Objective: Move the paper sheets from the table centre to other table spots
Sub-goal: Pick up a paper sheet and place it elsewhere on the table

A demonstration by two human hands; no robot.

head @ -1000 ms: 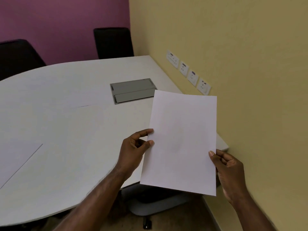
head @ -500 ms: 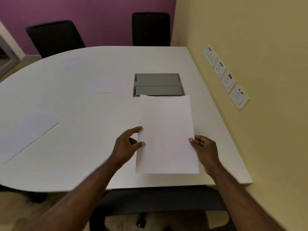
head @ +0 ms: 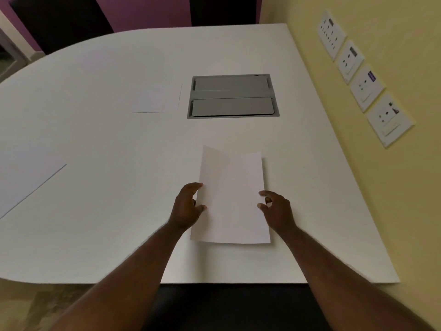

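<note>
A blank white paper sheet [head: 232, 197] sits low over the white table [head: 107, 151], near its front right part. Its left edge is lifted a little, while the right side lies close to the surface. My left hand [head: 187, 206] pinches the sheet's left edge between thumb and fingers. My right hand [head: 274, 209] holds the right edge with curled fingertips. A second sheet [head: 157, 99] lies flat beside the grey box. A third sheet [head: 23, 182] lies flat at the far left.
A grey cable box [head: 232, 96] with two lids is sunk into the table beyond the held sheet. Wall sockets [head: 365, 77] line the yellow wall on the right. Dark chairs [head: 59, 17] stand behind the table, and another seat [head: 226, 306] is under its front edge.
Both hands have brought the sheet forward and down, from upright in front of the wall to almost flat on the table. My view has tipped downward.
</note>
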